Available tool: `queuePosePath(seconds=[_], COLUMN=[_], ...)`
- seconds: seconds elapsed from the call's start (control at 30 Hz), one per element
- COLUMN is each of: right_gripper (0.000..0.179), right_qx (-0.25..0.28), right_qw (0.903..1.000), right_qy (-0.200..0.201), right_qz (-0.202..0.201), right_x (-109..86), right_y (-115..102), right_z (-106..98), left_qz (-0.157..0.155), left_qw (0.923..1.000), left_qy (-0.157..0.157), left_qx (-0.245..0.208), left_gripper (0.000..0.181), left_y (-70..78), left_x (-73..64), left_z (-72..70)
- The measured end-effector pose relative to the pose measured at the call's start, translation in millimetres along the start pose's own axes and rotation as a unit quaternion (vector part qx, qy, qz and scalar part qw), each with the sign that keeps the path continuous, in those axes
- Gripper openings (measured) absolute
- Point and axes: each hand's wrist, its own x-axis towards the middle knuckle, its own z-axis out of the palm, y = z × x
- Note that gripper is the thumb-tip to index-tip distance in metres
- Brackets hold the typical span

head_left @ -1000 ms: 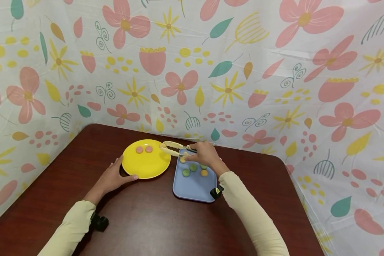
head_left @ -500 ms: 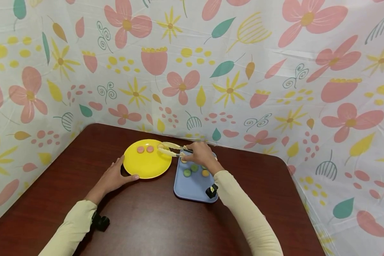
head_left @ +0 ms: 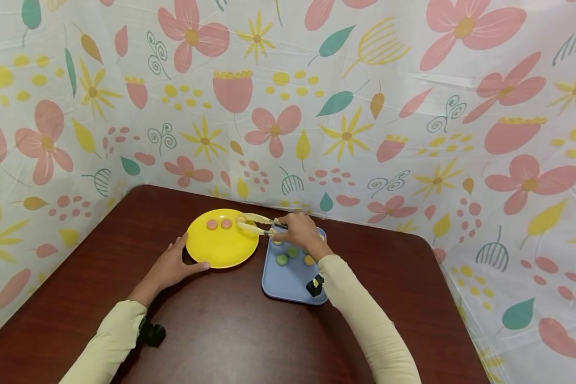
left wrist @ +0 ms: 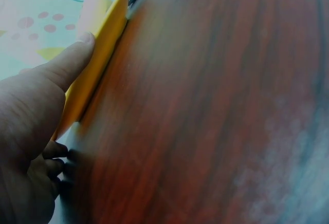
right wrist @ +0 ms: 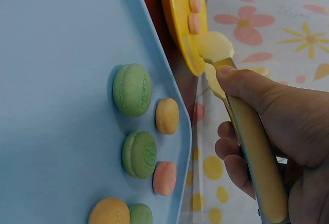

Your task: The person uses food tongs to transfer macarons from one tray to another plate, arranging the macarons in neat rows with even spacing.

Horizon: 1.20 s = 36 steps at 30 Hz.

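Note:
My left hand holds the yellow plate by its rim, thumb along the near edge and fingers round the left side. Two pink macarons lie side by side near the plate's far rim. My right hand grips a pair of tongs with cream tips and metal handles. The tips reach over the plate's right part, with a yellow macaron at their ends. In the right wrist view, the thumb presses one handle and the fingers curl round the other side.
A blue tray stands right of the plate, under my right forearm. Several macarons lie on it: green, yellow and pink. A flowered cloth rises behind the brown table.
My right hand and the tongs have lowered slightly toward the plate, bringing the yellow macaron over its right side. My left hand stays on the rim. The head view has shifted slightly.

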Motion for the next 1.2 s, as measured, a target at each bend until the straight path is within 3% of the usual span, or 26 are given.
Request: queuePosePath(seconds=[0.33,0.63,1.2], right_gripper=[0.064,0.065,0.063], right_qx=[-0.015,-0.023,-0.038], right_qw=[0.9999,0.9993,0.9966], right_qy=[-0.005,0.03,0.072], right_qz=[0.0,-0.001,-0.006], right_x=[-0.2,-9.2,-71.8], right_y=[0.9,8.9,33.6], right_z=[0.3,-2.9,-45.3], left_qz=[-0.007,0.001,-0.006], left_qw=[1.0,1.0,0.9999], left_qy=[0.001,0.001,-0.003], left_qx=[0.003,0.0,0.008], left_gripper=[0.126,0.125,0.125], left_y=[0.2,0.2,3.3], left_x=[-0.8,-0.7,-1.5], left_z=[0.1,-0.2,-1.0])
